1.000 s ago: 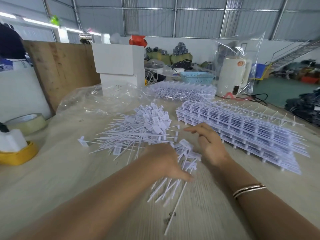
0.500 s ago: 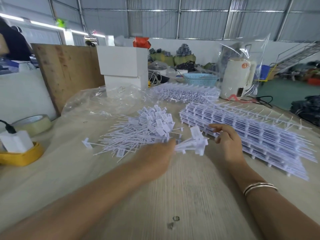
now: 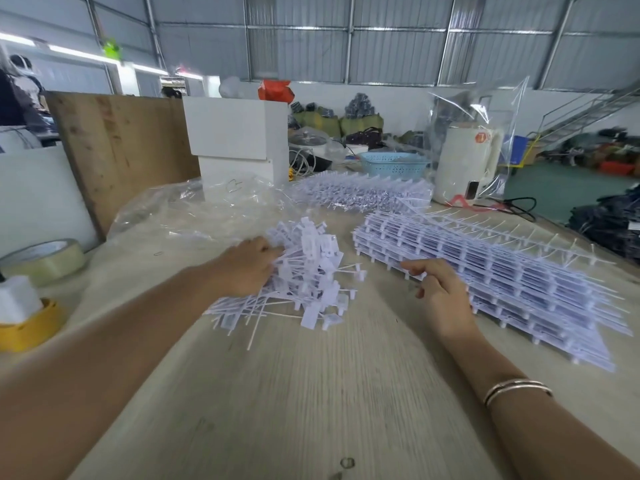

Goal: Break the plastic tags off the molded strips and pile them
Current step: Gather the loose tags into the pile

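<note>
Tags still on molded strips are stacked in a big pile of strips (image 3: pixel 485 271) at the right of the table (image 3: pixel 311 393); a second stack (image 3: pixel 360 194) lies further back. Loose tags are heaped in a smaller pile (image 3: pixel 304 278) at centre, some stems sticking out near the front edge. The left hand (image 3: pixel 247 268) is pressed into that heap, grip hidden, cannot be told. The right hand (image 3: pixel 440 292) is held loosely curled, empty, fingertips at the strip stack's near edge. Risk: heap scattered by a careless push; stack dragged askew if one strip is snagged.
</note>
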